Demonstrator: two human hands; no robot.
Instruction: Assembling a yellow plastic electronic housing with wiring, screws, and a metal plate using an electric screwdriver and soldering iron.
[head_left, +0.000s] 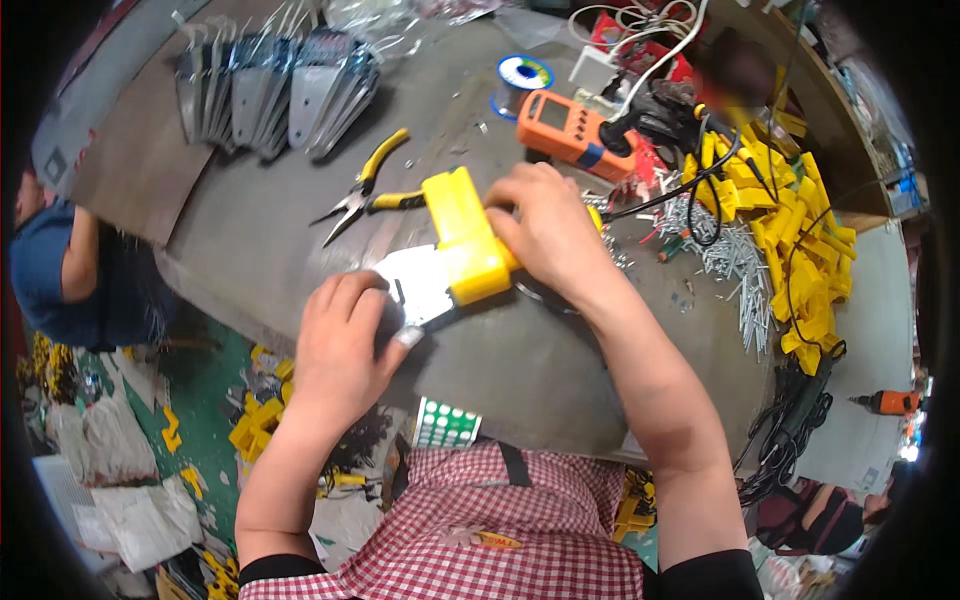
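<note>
My left hand point(345, 345) is closed on the edge of a shiny white-silver metal plate point(420, 285), its thumb along the near side. The plate meets a yellow plastic housing point(465, 235) of blocky shape. Curled fingers of my right hand point(545, 225) grip the housing's right side; the fingertips are partly hidden. A bit of yellow shows beyond that hand, with a black cable running off to the right. Just behind the housing lie long-nose pliers point(362, 192) with yellow-and-black handles, jaws apart, one handle tip close to the housing.
Bundled grey metal plates point(275, 95) lie at the far left. A solder spool point(520, 80) and orange multimeter point(572, 138) stand at the back. Loose screws point(735, 265) and a heap of yellow plastic parts point(805, 240) fill the right. A green-dotted card point(446, 423) sits at the front edge.
</note>
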